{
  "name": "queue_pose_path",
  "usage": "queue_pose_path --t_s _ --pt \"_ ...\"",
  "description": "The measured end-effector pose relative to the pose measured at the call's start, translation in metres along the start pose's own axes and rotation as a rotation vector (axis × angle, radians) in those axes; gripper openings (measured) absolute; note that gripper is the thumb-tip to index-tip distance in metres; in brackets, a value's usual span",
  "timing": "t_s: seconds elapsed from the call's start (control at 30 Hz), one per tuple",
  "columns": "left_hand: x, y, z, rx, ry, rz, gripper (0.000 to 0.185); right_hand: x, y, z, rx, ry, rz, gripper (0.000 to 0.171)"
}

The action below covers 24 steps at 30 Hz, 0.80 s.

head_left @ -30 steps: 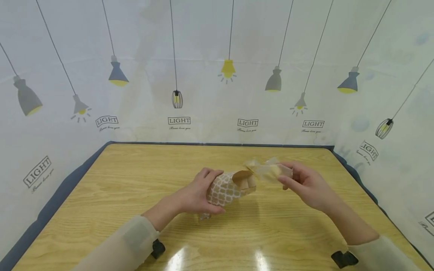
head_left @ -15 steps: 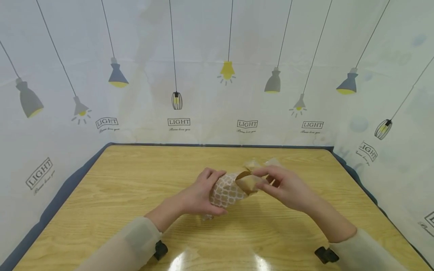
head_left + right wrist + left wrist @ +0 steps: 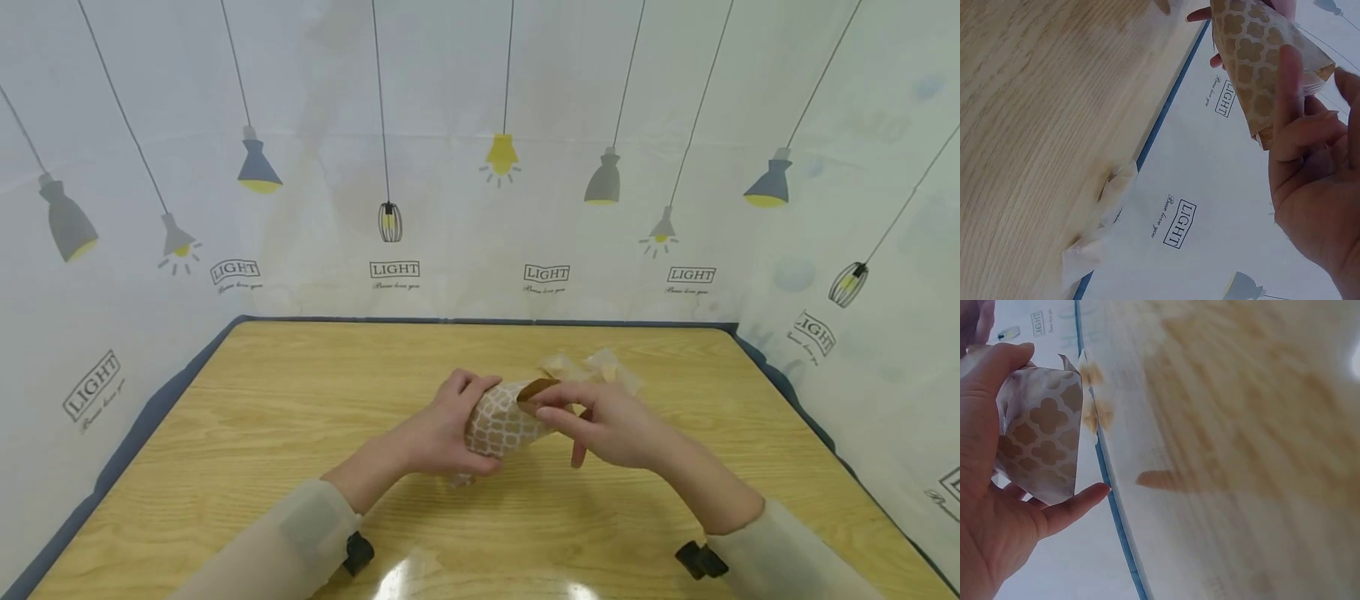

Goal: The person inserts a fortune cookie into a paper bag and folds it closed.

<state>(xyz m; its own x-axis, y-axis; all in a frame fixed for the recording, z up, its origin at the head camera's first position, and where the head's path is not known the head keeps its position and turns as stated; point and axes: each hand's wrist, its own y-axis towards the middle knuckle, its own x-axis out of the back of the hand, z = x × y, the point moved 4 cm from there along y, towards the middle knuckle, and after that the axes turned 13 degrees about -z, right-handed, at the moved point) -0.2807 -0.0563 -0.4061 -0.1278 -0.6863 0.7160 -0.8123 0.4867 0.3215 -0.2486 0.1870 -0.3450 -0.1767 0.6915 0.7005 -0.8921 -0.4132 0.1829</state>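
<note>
A tan paper bag (image 3: 498, 423) with a white lattice pattern leans over the middle of the table, mouth tilted toward the right. My left hand (image 3: 441, 433) grips it around its body, fingers behind and thumb in front. At the brown mouth is my right hand (image 3: 618, 425), thumb and index finger bent together. In the right wrist view, a clear crinkly packet (image 3: 1316, 89) shows between those fingers in the bag's opening; most of it is hidden. Just behind the right hand, a clear packet (image 3: 558, 365) with pale yellowish contents and a similar packet (image 3: 606, 364) lie on the table.
The wooden table (image 3: 300, 367) has a dark blue band along its far and side edges. White cloth walls (image 3: 450, 225) printed with lamps rise around it. Black camera mounts sit at the left cuff (image 3: 359, 553) and right cuff (image 3: 701, 559).
My right hand has moved left, bringing the clear packet from beside the bag into its mouth. The left hand keeps its grip almost in place.
</note>
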Motion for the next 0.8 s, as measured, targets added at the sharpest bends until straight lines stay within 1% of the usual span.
queue_pose_path --t_s 0.07,0.13,0.17,0.23,0.33,0.43,0.5,0.57,0.67,0.73,0.8 --pt "0.0 0.0 -0.001 -0.004 -0.002 -0.007 0.112 -0.002 -0.001 0.0 -0.033 0.035 0.046 0.042" --pt "0.0 0.001 -0.002 -0.009 -0.003 -0.014 0.111 -0.005 -0.002 0.001 -0.044 0.061 0.069 0.048" --pt "0.0 0.001 -0.003 -0.008 -0.006 -0.011 0.111 -0.008 -0.002 0.001 -0.042 0.07 0.074 0.05" --pt "0.0 0.001 -0.005 -0.009 -0.009 -0.009 0.11 -0.013 -0.002 0.002 -0.04 0.078 0.076 0.047" --pt "-0.002 0.002 -0.008 -0.001 -0.012 -0.006 0.113 -0.019 0.0 0.002 -0.04 0.061 0.024 0.038" --pt "-0.003 0.001 -0.008 0.011 -0.012 -0.009 0.122 -0.021 0.002 -0.001 -0.063 0.043 -0.054 0.03" --pt "-0.002 0.001 -0.007 0.007 -0.009 -0.015 0.13 -0.021 0.004 -0.003 -0.082 0.045 -0.097 0.027" --pt "-0.002 0.0 -0.007 -0.012 -0.003 -0.028 0.135 -0.02 0.005 -0.004 -0.095 0.051 -0.123 0.024" --pt "0.0 0.0 -0.006 -0.041 -0.001 -0.05 0.128 -0.019 0.006 -0.006 -0.082 0.063 -0.135 0.017" --pt "0.0 0.0 -0.006 -0.055 -0.006 -0.064 0.118 -0.019 0.006 -0.006 -0.062 0.052 -0.141 0.012" --pt "0.001 0.0 -0.007 -0.054 -0.017 -0.067 0.109 -0.019 0.007 -0.006 -0.039 0.049 -0.142 0.012"
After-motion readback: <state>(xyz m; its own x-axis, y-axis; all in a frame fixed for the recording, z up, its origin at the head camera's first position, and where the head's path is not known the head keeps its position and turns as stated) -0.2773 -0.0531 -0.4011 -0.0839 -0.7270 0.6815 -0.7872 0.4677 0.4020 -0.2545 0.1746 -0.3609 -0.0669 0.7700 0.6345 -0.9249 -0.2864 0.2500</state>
